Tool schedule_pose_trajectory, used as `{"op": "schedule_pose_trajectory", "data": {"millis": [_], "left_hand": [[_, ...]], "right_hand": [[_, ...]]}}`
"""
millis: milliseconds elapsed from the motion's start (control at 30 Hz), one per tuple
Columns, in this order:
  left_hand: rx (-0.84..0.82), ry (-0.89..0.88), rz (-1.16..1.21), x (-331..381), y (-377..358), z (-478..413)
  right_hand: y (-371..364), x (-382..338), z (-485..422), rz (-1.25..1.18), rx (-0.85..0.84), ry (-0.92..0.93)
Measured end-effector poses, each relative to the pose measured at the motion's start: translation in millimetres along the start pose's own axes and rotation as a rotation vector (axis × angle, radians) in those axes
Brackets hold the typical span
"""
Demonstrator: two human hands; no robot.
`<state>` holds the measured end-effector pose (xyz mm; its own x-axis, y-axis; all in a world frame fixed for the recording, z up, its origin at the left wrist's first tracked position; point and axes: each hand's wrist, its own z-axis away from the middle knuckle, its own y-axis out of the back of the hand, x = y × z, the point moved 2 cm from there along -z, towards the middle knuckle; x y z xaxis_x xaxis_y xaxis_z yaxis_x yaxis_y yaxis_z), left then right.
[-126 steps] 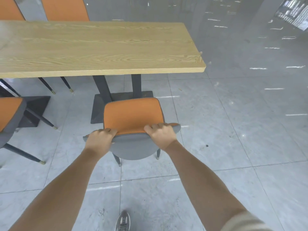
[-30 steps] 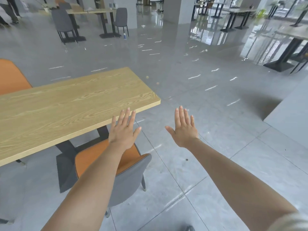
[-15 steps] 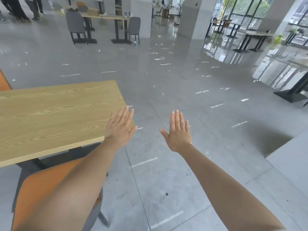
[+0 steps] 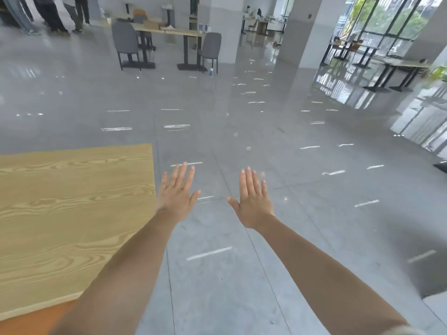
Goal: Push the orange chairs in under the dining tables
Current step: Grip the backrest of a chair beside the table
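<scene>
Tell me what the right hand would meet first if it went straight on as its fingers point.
Nothing near: the right hand points ahead over bare floor, and the way looks free as far as shown, though depth is unclear.

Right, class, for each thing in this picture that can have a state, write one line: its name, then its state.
Left hand: open, fingers spread, holding nothing.
Right hand: open, fingers straight, holding nothing.
Orange chair: untouched, only a strip showing past the near edge of the wooden table.
Grey chairs: upright at the far table, nobody seated.
</scene>
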<state>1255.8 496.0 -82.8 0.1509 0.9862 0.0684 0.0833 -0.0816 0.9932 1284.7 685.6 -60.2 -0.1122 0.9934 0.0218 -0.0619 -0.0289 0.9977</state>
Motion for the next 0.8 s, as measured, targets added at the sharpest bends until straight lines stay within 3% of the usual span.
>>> {"op": "schedule_pose_trajectory", "data": {"millis": [300, 533, 800], "left_hand": [[-0.044, 0.208, -0.057, -32.6, -17.3, -139.5], [-0.043, 0.462, -0.092, -84.2, -41.3, -240.2], [-0.037, 0.81, -0.13, -156.4, -26.5, -328.7]], "right_hand": [[5.6, 12.6, -191.1, -0.047, -0.007, 0.183], [0.9, -15.7, -354.5, -0.134, -0.029, 0.416], [25.9, -77.3, -529.3, -0.074, -0.065, 0.71]]}}
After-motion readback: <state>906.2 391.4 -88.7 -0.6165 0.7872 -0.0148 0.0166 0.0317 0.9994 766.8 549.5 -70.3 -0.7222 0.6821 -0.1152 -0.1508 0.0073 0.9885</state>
